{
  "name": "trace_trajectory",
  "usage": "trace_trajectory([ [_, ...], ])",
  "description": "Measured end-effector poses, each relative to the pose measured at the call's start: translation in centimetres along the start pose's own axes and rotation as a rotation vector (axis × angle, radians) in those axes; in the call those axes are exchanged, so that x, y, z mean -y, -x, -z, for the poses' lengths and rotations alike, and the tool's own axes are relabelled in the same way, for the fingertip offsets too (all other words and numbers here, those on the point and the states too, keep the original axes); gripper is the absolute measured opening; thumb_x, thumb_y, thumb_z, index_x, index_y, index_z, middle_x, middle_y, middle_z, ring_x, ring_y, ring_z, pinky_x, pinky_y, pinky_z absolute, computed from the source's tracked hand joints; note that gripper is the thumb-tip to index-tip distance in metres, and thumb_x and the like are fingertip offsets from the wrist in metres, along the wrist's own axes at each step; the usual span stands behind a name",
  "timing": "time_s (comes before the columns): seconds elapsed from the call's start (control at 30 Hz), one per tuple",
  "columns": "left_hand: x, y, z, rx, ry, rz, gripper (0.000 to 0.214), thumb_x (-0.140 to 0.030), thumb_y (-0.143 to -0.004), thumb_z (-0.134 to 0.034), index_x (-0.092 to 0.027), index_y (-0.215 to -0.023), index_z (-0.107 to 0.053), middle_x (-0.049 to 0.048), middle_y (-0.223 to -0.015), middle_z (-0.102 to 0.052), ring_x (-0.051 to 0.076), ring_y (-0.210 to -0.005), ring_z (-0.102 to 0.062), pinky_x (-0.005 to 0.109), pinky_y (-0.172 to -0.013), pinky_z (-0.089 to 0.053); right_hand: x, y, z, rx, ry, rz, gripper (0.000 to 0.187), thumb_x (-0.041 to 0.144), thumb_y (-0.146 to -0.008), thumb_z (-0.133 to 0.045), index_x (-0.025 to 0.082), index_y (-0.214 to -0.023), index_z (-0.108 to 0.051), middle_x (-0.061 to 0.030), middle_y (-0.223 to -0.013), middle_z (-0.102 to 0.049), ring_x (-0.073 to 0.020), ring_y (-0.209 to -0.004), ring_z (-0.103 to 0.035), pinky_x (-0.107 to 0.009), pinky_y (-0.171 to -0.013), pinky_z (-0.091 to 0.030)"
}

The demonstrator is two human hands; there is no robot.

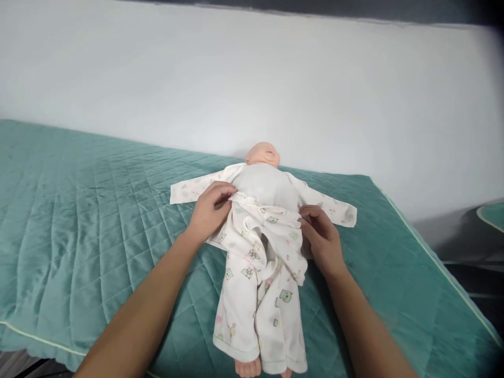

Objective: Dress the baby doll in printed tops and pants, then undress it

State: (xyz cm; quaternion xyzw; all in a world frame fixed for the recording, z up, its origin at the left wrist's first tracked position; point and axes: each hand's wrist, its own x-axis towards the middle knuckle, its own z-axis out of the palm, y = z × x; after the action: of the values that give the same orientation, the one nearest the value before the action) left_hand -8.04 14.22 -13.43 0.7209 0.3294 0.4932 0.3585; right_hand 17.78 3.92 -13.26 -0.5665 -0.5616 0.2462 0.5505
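Observation:
A baby doll lies on its back with its head toward the wall and its feet toward me. White printed pants with small green animals cover its legs, and its toes show below the cuffs. My left hand pinches the pants' waistband at the doll's side. At the opposite side, my right hand has its fingers closed on the waistband's edge. A matching long-sleeved top lies spread under the doll, its sleeves out to both sides. The doll's torso appears pale grey above the waistband.
A green quilted cover with pale piping lies under the doll, wrinkled at the left. Behind it rises a white wall. Another green-covered edge shows at the far right, beyond a dark gap.

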Motion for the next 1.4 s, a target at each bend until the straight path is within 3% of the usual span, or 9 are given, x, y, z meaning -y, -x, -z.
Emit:
trace_trajectory([
  [0.27, -0.2, -0.1, -0.2, 0.053, -0.25, -0.104, 0.016, -0.023, -0.096, -0.047, -0.021, -0.102, -0.062, 0.0091, -0.113, -0.065, 0.021, -0.111, -0.059, 0.035, -0.099, -0.046, -0.7, -1.1, 0.7, 0.158, 0.042, 0.077, 0.015, 0.037, -0.086, -0.072, 0.025, -0.084, -0.062, -0.0069, -0.118, -0.056, -0.0242, -0.119, -0.054, -0.039, -0.104, -0.041],
  [0.47, 0.1, -0.8, -1.2, -0.035, -0.222, 0.125, 0.01, -0.02, -0.092, -0.049, -0.021, -0.096, -0.058, 0.0033, -0.093, -0.066, 0.019, -0.087, -0.06, 0.03, -0.081, -0.044, 0.0, -1.1, 0.1, 0.098, 0.275, 0.035, 0.02, 0.042, -0.092, -0.061, 0.024, -0.084, -0.056, -0.0074, -0.11, -0.07, -0.026, -0.109, -0.062, -0.041, -0.097, -0.045],
  [0.63, 1.3, -1.9, -1.3, -0.104, 0.174, 0.293, 0.01, -0.03, -0.09, -0.058, -0.02, -0.09, -0.06, -0.0002, -0.08, -0.064, 0.016, -0.077, -0.058, 0.028, -0.074, -0.043, -0.3, -2.8, -1.3, -0.077, 0.39, -0.003, 0.021, 0.045, -0.091, -0.057, 0.025, -0.087, -0.055, -0.0001, -0.075, -0.062, -0.0192, -0.071, -0.054, -0.033, -0.069, -0.043],
  [0.73, 1.9, -2.3, -1.1, -0.023, 0.518, 0.479, 0.022, -0.04, -0.084, -0.069, -0.019, -0.085, -0.061, -0.0013, -0.073, -0.061, 0.014, -0.067, -0.055, 0.026, -0.068, -0.043, -0.5, -4.6, -2.1, -0.116, 0.268, -0.119, 0.024, 0.048, -0.089, -0.059, 0.025, -0.083, -0.053, 0.0023, -0.071, -0.055, -0.0173, -0.067, -0.048, -0.031, -0.064, -0.04],
  [0.83, 2.2, -2.4, -1.1, 0.056, 0.635, 0.555, 0.027, -0.041, -0.08, -0.074, -0.018, -0.081, -0.061, -0.001, -0.074, -0.061, 0.013, -0.067, -0.054, 0.026, -0.066, -0.043, -0.4, -5.7, -2.6, -0.059, 0.076, -0.247, 0.028, 0.05, -0.085, -0.062, 0.024, -0.079, -0.054, 0.0029, -0.069, -0.052, -0.0157, -0.064, -0.045, -0.029, -0.06, -0.036],
  [1.0, 1.6, -2.3, -1.4, -0.034, 0.198, 0.247, 0.016, -0.035, -0.091, -0.062, -0.02, -0.087, -0.063, 0.0017, -0.087, -0.062, 0.016, -0.081, -0.057, 0.029, -0.077, -0.045, -0.4, -5.0, -2.2, 0.041, -0.136, -0.283, 0.03, 0.05, -0.084, -0.069, 0.023, -0.08, -0.057, 0.0035, -0.07, -0.049, -0.013, -0.062, -0.04, -0.027, -0.057, -0.032],
  [1.17, 1.0, -2.4, -0.8, 0.013, -0.037, -0.106, 0.007, -0.028, -0.093, -0.06, -0.021, -0.091, -0.061, 0.0081, -0.118, -0.062, 0.021, -0.118, -0.056, 0.039, -0.107, -0.041, -0.6, -5.0, -1.4, 0.098, -0.098, -0.023, 0.026, 0.042, -0.084, -0.073, 0.023, -0.077, -0.055, 0.0001, -0.09, -0.05, -0.0157, -0.08, -0.048, -0.029, -0.07, -0.04],
  [1.3, 1.2, -2.4, -0.5, 0.093, 0.071, -0.065, 0.007, -0.028, -0.093, -0.061, -0.021, -0.093, -0.059, 0.0095, -0.125, -0.062, 0.022, -0.121, -0.057, 0.038, -0.104, -0.045, -0.5, -5.6, -1.2, 0.226, -0.025, 0.089, 0.027, 0.042, -0.079, -0.079, 0.025, -0.083, -0.059, -0.0044, -0.117, -0.048, -0.024, -0.123, -0.046, -0.036, -0.103, -0.039],
  [1.4, 1.2, -2.4, -0.6, 0.125, 0.136, 0.02, 0.011, -0.029, -0.092, -0.061, -0.02, -0.089, -0.056, 0.0091, -0.125, -0.062, 0.021, -0.115, -0.06, 0.035, -0.096, -0.048, -0.4, -5.9, -1.3, 0.298, -0.003, 0.063, 0.027, 0.045, -0.081, -0.077, 0.025, -0.083, -0.059, -0.0052, -0.122, -0.046, -0.0251, -0.132, -0.042, -0.039, -0.113, -0.032],
])
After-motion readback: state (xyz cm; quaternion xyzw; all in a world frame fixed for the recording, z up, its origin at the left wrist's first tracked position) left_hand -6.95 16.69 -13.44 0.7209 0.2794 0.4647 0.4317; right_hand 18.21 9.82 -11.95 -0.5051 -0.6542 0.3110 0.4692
